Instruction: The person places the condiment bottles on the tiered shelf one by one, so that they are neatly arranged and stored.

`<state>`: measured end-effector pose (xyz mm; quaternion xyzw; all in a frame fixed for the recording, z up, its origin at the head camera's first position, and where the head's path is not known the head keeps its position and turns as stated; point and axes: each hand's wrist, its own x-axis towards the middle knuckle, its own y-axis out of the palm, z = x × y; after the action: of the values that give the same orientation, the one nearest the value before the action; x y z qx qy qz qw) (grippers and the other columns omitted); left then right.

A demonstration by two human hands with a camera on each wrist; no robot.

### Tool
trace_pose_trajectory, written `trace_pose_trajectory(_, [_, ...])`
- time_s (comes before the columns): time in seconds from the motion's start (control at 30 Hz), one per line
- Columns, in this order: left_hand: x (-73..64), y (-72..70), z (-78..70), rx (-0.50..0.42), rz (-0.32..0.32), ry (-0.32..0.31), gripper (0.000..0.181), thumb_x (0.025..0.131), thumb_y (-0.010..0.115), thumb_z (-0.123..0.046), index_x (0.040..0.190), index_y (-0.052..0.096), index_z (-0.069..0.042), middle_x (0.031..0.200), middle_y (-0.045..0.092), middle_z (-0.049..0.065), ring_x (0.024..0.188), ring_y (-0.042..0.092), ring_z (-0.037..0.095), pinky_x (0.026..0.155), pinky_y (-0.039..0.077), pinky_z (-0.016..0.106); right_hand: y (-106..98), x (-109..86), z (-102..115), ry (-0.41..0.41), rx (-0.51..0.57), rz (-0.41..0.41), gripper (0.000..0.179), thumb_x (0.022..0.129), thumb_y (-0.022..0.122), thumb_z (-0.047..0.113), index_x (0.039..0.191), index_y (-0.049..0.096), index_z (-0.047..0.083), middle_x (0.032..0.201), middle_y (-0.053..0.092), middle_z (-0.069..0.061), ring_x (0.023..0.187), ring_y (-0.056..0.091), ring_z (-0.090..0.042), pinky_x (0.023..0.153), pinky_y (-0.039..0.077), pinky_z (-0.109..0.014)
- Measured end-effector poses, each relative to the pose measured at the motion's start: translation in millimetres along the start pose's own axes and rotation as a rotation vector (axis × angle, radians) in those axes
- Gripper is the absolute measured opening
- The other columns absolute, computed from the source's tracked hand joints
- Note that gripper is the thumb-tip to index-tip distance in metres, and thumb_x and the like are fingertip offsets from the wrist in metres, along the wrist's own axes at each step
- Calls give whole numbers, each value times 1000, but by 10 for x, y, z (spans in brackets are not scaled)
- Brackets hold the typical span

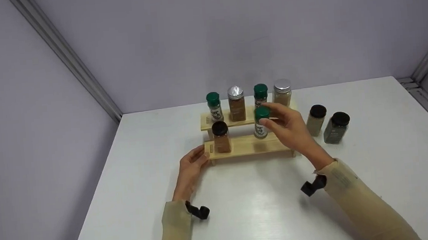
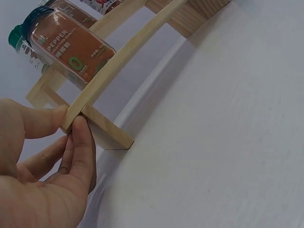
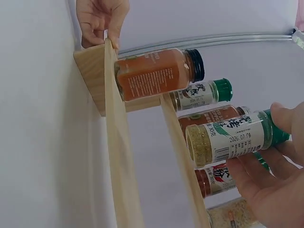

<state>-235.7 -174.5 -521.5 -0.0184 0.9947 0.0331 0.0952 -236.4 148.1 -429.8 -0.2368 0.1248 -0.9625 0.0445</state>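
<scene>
A two-tier wooden spice rack (image 1: pixel 244 146) stands on the white table. My left hand (image 1: pixel 191 168) pinches the left end of its lower shelf between thumb and fingers, plain in the left wrist view. My right hand (image 1: pixel 290 129) holds a green-capped spice jar (image 3: pixel 228 138) by its cap, slightly tilted, above the lower shelf and in front of the upper one. At the lower shelf's left end stands a black-capped pepper jar (image 1: pixel 222 143). The upper shelf bears a green-capped jar (image 1: pixel 216 110), a silver-capped jar (image 1: pixel 237 108), another green-capped jar (image 1: pixel 260 92) and a pale silver-capped jar (image 1: pixel 282 91).
Right of the rack, two black-capped jars stand on the table: a beige one (image 1: pixel 315 121) and a dark one (image 1: pixel 336 129). A pale wall (image 1: pixel 238 38) rises close behind the rack, and another wall (image 1: pixel 18 150) borders the table's left side.
</scene>
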Motion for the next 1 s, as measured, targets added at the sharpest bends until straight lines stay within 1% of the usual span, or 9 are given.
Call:
trace_pose_trajectory(0.17, [6,7,-4,6,8,11,45,105,70,-8,147,60,1,142,63,20,125,64,27,100,61,31,155,27,-72,37,19,28,45,103,73,9,146,63,3,137,68,-16,123,70,-29,101,59,-20])
trace_pose_trajectory(0.3, [1,12,-1,1,9,13,45,104,70,-7,147,60,0,144,63,20,127,63,27,101,61,29,278,35,-128,51,38,70,46,103,73,10,147,61,1,139,66,-20,127,68,-35,104,60,-29])
trace_pose_trajectory(0.4, [1,9,11,3,21,30,46,104,69,-6,148,59,3,146,61,22,129,62,28,102,60,29,356,29,-168,58,41,97,47,103,74,11,147,61,1,139,66,-20,128,68,-36,106,60,-37])
trace_pose_trajectory(0.5, [3,5,19,-5,21,32,46,104,69,-5,148,59,3,144,61,22,128,62,28,101,60,29,419,13,-188,72,30,120,47,103,73,12,148,60,3,139,67,-19,128,68,-35,108,59,-41])
trace_pose_trajectory(0.63, [10,3,24,-13,5,13,45,104,71,-6,147,60,2,141,63,20,124,64,26,99,61,29,477,2,-210,83,27,141,47,104,72,13,149,60,4,139,67,-18,128,68,-33,109,58,-41])
trace_pose_trajectory(0.77, [16,5,27,-10,4,5,45,104,71,-7,147,60,2,142,63,21,125,64,26,100,61,29,505,-4,-222,72,49,148,47,104,72,10,148,60,3,139,67,-19,128,68,-34,109,58,-41])
trace_pose_trajectory(1.0, [-2,24,-2,-19,6,19,45,104,70,-5,147,60,3,143,62,22,124,63,25,99,61,28,525,-2,-223,52,57,151,49,104,72,9,150,58,1,141,65,-21,129,67,-36,111,57,-44])
